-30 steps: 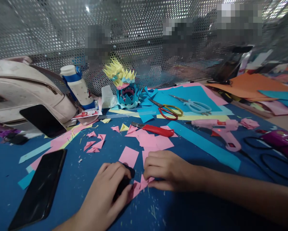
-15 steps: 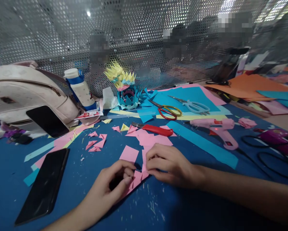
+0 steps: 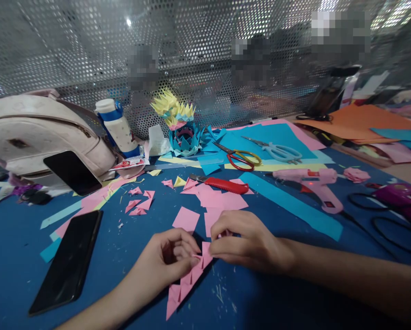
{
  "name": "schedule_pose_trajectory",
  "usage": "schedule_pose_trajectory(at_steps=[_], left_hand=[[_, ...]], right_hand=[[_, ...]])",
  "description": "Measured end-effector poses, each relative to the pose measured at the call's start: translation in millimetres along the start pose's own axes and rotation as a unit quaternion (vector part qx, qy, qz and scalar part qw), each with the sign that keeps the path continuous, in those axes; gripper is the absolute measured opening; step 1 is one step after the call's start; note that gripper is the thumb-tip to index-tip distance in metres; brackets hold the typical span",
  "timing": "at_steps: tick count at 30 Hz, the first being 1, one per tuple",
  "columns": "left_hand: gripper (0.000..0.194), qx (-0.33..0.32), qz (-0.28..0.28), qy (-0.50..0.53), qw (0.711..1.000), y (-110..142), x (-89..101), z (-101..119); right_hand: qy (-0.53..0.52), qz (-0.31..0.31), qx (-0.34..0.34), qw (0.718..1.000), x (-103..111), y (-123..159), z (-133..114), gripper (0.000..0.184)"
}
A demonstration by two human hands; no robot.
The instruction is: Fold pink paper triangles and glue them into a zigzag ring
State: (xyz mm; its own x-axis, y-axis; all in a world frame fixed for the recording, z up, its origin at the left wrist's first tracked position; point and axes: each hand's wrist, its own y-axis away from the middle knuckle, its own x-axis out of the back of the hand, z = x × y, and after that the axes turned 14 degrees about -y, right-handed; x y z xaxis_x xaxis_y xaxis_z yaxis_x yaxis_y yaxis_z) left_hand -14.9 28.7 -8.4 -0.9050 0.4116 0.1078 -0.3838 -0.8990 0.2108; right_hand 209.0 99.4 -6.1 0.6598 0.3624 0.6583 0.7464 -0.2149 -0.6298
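Head view: left hand (image 3: 167, 257) pinches the jagged strip of folded pink paper (image 3: 187, 280) against the blue tabletop (image 3: 121, 247), right hand's (image 3: 248, 240) curled fingertips grip its far end, likely bracing the folds. Off-white zipped fabric backpack (image 3: 50, 126), white cylindrical blue-trimmed bottle (image 3: 119, 130): contents hidden.

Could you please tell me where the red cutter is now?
In the head view, the red cutter lies just right of centre, partly on pink paper, between the right hand and the red-and-yellow scissors.
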Motion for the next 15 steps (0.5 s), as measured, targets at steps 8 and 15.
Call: schedule_pose_trajectory(at_steps=[8, 15], left_hand=[[0.022, 0.002, -0.035, -0.049, 0.998, 4, -4.2, 3], [0.013, -0.011, 0.005, -0.083, 0.996, 4, 5.3, 10]], right_hand=[[0.021, 0.002, 0.072, 0.997, 4, -3, -5, 0.016], [0.033, -0.019, 0.096, 0.995, 8, -5, -8, 0.021]])
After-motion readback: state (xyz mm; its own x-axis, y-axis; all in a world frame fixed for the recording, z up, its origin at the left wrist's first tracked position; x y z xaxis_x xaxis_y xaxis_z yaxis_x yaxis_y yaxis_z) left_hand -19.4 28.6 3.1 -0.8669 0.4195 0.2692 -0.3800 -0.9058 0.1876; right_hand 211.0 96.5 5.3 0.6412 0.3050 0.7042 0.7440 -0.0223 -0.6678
